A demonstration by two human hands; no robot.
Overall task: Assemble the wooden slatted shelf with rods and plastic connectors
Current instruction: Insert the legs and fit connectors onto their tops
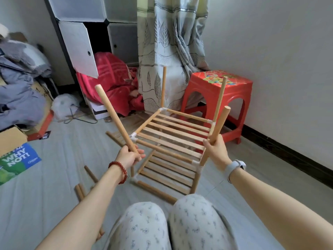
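Nearest, smooth round wooden rods [82, 191] lie loose on the grey floor [54, 177]. The left hand [128, 156] curls around a long dowel [115, 118] leaning up-left; the right hand [215, 150] grips a shorter dowel [220, 124]. Between them stands the two-tier slatted shelf [171, 141], joined by white plastic connectors [133, 137], before a glossy red plastic stool [218, 98].
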